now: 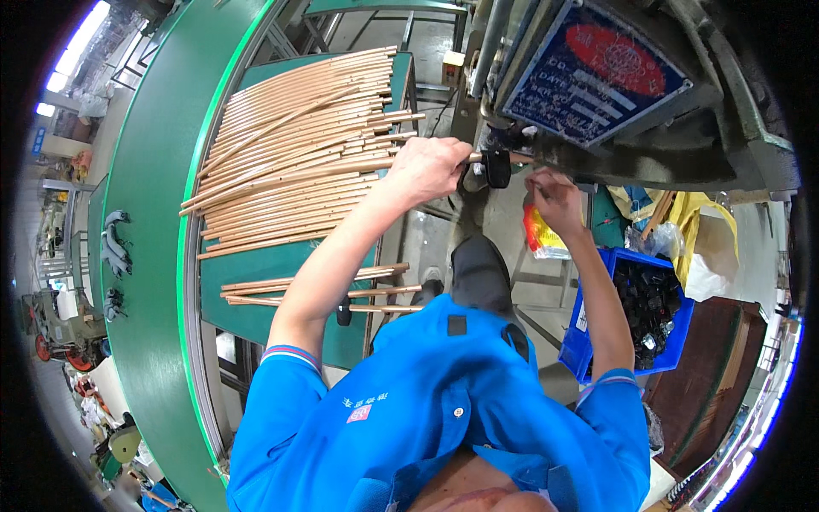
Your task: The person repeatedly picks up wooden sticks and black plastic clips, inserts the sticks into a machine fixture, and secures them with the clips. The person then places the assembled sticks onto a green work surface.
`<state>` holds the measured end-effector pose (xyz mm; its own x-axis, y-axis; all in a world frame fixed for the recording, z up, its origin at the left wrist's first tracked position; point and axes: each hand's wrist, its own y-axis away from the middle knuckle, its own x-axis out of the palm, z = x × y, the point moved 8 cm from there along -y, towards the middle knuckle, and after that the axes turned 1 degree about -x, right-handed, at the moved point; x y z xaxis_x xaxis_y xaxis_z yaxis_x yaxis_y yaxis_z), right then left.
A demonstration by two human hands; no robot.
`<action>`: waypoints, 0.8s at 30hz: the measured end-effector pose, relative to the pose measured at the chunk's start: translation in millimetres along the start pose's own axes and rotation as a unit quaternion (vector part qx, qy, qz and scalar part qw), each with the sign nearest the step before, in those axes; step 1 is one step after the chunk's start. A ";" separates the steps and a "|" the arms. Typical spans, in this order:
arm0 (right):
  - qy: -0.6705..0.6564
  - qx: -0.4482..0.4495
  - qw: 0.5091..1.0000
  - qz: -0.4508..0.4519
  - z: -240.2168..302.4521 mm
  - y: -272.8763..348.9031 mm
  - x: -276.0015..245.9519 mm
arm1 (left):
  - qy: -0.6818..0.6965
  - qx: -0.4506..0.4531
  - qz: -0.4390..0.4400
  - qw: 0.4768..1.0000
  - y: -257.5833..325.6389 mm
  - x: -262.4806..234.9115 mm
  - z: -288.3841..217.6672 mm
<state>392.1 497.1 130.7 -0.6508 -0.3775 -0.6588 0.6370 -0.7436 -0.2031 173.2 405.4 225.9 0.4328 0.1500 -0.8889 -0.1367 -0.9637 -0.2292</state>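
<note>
My left hand [429,171] is closed around a long wooden rod [363,164], whose left part stretches over the other rods. Just right of that fist, a black plastic piece [496,169] sits on the rod, near the underside of a machine [631,162]. My right hand [556,203] is raised beside the rod's right end, its fingers curled together; what they hold, if anything, is too small to make out. A wide layer of wooden rods [290,128] covers the green table at the left, and a few more rods [320,286] lie nearer to me.
A blue bin [579,341] of black plastic parts stands at my right, with a yellow bag [695,226] behind it. A red and yellow packet [543,237] lies below my right hand. Along the left runs a green conveyor belt [149,213] with grey gloves [117,243] on it.
</note>
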 end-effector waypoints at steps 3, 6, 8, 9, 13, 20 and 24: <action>0.043 0.115 0.992 -0.034 -73.6 -45.9 37.1 | 0.000 0.016 0.003 1.000 -3.1 0.1 -1.4; 0.142 0.102 0.984 -0.044 -122.5 -77.1 65.4 | 0.005 0.023 0.013 1.000 -9.3 2.6 -1.0; 0.154 0.201 0.965 0.063 -94.8 -77.4 73.0 | -0.015 -0.005 0.023 1.000 -1.9 6.5 12.2; 0.170 0.244 0.947 0.122 -56.1 -76.4 70.1 | -0.022 -0.027 0.034 0.999 3.7 9.1 18.7; 0.263 0.138 0.955 0.015 -124.3 -71.1 57.6 | -0.009 -0.033 0.098 0.995 -4.9 6.0 4.1; 0.154 0.036 0.985 0.070 -56.0 -79.2 51.0 | 0.045 0.011 -0.047 0.998 45.0 -35.5 -4.5; 0.338 -0.032 0.939 -0.054 -104.3 -73.1 46.9 | 0.043 -0.186 0.095 0.977 180.6 0.7 95.3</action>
<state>358.1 591.3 39.1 -0.3150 0.1514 -0.9369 0.6197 -0.7149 -0.3239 63.9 252.5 146.1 0.5060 -0.0428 -0.8615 0.1045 -0.9884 0.1105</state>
